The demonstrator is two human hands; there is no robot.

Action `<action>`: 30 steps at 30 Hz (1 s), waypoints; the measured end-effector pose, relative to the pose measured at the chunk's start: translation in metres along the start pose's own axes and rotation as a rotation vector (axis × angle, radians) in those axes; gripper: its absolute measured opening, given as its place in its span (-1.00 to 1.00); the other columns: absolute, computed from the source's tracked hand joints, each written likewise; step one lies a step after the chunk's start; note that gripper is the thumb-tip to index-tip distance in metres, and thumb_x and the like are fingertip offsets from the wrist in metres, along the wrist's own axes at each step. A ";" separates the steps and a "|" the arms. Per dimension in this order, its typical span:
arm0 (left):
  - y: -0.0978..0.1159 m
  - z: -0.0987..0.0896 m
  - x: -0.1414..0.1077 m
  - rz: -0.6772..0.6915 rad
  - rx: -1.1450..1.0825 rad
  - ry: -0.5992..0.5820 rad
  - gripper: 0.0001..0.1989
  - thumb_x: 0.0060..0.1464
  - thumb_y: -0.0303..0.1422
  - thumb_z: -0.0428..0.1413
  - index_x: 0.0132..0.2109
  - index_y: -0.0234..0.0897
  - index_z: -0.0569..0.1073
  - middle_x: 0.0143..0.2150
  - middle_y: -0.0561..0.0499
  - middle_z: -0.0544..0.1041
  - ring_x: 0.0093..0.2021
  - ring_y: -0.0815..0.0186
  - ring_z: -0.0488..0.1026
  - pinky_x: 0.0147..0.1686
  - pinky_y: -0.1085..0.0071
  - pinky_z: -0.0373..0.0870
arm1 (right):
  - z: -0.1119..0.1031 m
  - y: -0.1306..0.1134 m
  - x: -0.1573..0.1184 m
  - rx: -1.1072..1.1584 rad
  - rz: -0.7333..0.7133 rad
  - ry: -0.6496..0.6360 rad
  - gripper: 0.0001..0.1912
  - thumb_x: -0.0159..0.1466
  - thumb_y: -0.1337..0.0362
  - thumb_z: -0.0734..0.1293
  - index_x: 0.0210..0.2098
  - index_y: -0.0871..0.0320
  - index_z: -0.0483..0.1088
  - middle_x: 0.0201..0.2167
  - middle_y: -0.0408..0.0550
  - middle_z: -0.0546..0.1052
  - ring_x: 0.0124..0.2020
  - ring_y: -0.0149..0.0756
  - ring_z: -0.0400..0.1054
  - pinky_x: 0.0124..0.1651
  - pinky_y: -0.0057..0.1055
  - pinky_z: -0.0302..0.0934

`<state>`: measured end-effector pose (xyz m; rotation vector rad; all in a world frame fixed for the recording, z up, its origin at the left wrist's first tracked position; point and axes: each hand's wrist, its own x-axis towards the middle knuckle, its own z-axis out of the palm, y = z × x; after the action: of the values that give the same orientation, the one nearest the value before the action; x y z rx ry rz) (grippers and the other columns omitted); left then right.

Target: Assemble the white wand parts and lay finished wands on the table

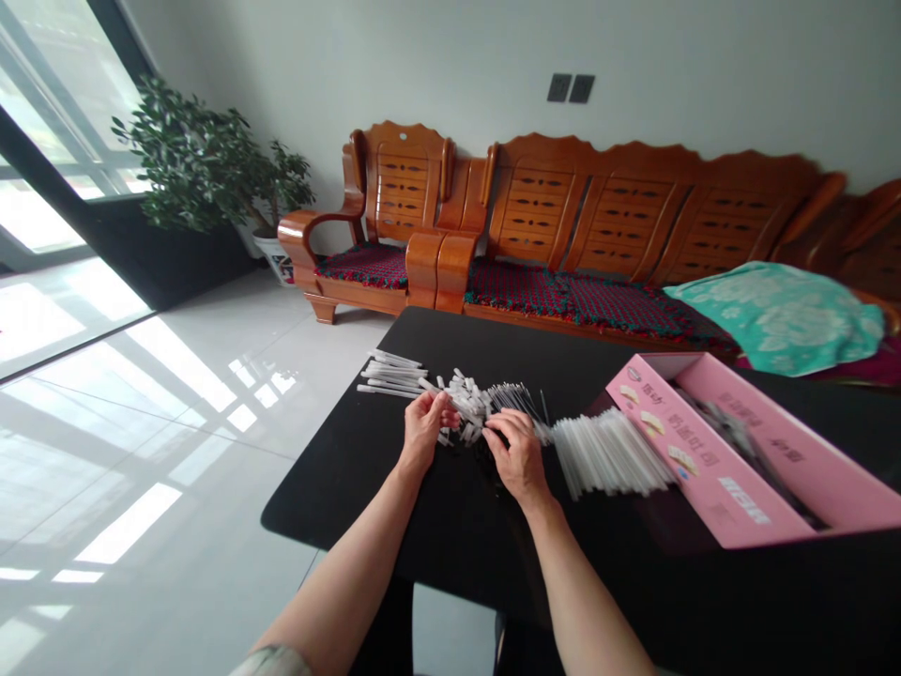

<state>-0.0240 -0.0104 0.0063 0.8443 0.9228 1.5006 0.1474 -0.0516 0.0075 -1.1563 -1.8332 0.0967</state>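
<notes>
Small white pieces (470, 399) are being worked over by two bare hands near the far edge of a black desk (338, 469), where they are lying in a loose pile. The left hand (426, 424) is being held at the left side of the pile, its thumb and fingers being bent toward one another beside a slim white piece; whether that piece is being pinched cannot be told. The right hand (517, 453) is being held at the near right side of the pile, palm down, with its thumb and forefinger being curled close together; what is being pinched there, if anything, is being hidden by the fingers. To the left of the pile, white sticks (394, 373) are being laid out side by side. Just right of the pile, thin dark rods (512, 398) are being bunched, and beyond the right hand a row of translucent tubes (609, 455) is being spread beside an open pink box (694, 460), in which grey and dark items (736, 437) are being held. Behind the desk, patterned cushions (521, 287) and a turquoise cloth (781, 314) are being supported by wooden seating (542, 207).
</notes>
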 end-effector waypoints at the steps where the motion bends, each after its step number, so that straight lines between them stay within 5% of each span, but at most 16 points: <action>1: 0.000 0.000 0.000 -0.008 0.002 -0.015 -0.59 -0.07 -0.04 0.30 -0.40 -0.34 0.45 -0.55 0.04 0.49 -0.57 0.35 0.46 -0.54 0.45 0.42 | 0.001 -0.001 0.000 0.010 -0.005 -0.007 -0.85 0.34 0.30 0.27 -0.29 0.10 0.48 -0.23 0.03 0.58 -0.01 -0.09 0.35 0.09 -0.05 0.29; 4: 0.001 -0.005 0.004 0.010 -0.021 0.029 -0.59 -0.07 -0.05 0.30 -0.38 -0.35 0.45 -0.56 0.05 0.47 -0.56 0.36 0.46 -0.53 0.46 0.43 | -0.003 0.001 0.001 0.020 0.005 0.004 -0.83 0.33 0.34 0.25 -0.35 0.09 0.46 -0.25 0.02 0.58 -0.03 -0.10 0.36 0.06 -0.06 0.31; 7: 0.005 -0.014 0.011 0.093 -0.096 0.231 -0.58 -0.06 -0.05 0.29 -0.35 -0.35 0.44 -0.55 0.07 0.46 -0.55 0.39 0.46 -0.51 0.48 0.43 | -0.014 0.012 -0.001 -0.015 0.033 0.060 -0.84 0.32 0.33 0.25 -0.35 0.09 0.44 -0.24 0.03 0.57 -0.03 -0.09 0.36 0.07 -0.05 0.29; 11: 0.009 -0.020 0.013 0.130 -0.121 0.352 -0.58 -0.06 -0.05 0.29 -0.34 -0.35 0.42 -0.54 0.07 0.46 -0.54 0.40 0.46 -0.49 0.49 0.42 | -0.029 0.037 -0.007 -0.164 0.068 0.263 -0.85 0.30 0.29 0.26 -0.39 0.10 0.40 -0.28 0.07 0.56 -0.12 -0.07 0.36 0.04 -0.03 0.27; 14: 0.010 -0.016 0.009 0.093 -0.069 0.238 -0.59 -0.05 -0.06 0.29 -0.34 -0.36 0.45 -0.52 0.05 0.48 -0.55 0.40 0.45 -0.50 0.49 0.42 | -0.033 0.052 -0.013 -0.311 0.123 0.349 -0.85 0.25 0.34 0.26 -0.46 0.11 0.37 -0.37 0.07 0.54 -0.23 -0.08 0.35 0.00 -0.05 0.26; 21: 0.005 -0.007 0.002 0.031 -0.027 -0.032 -0.59 0.00 -0.07 0.28 -0.28 -0.38 0.49 -0.44 0.02 0.51 -0.50 0.40 0.46 -0.50 0.49 0.44 | -0.036 0.056 -0.016 -0.480 0.192 0.256 -0.80 0.19 0.41 0.26 -0.55 0.11 0.32 -0.50 -0.01 0.47 -0.30 -0.14 0.31 -0.06 -0.15 0.23; 26: 0.003 -0.003 -0.003 -0.035 0.001 -0.229 -0.61 0.02 -0.09 0.28 -0.22 -0.37 0.50 -0.43 0.00 0.53 -0.48 0.35 0.50 -0.46 0.45 0.47 | -0.028 0.025 -0.006 -0.298 0.068 0.319 -0.85 0.31 0.29 0.27 -0.28 0.20 0.47 -0.27 0.10 0.55 -0.12 -0.10 0.36 0.07 -0.11 0.24; 30: 0.004 0.002 -0.009 -0.072 0.041 -0.411 -0.64 0.04 -0.13 0.28 -0.21 -0.38 0.52 -0.40 -0.04 0.56 -0.48 0.35 0.49 -0.43 0.42 0.48 | -0.011 -0.006 0.002 -0.111 -0.023 0.089 -0.75 0.37 0.26 0.24 -0.04 0.21 0.46 -0.17 0.09 0.55 -0.06 -0.13 0.37 0.06 -0.16 0.26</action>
<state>-0.0228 -0.0198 0.0102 1.0880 0.6703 1.1883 0.1512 -0.0582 0.0182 -1.1971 -1.7912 -0.0699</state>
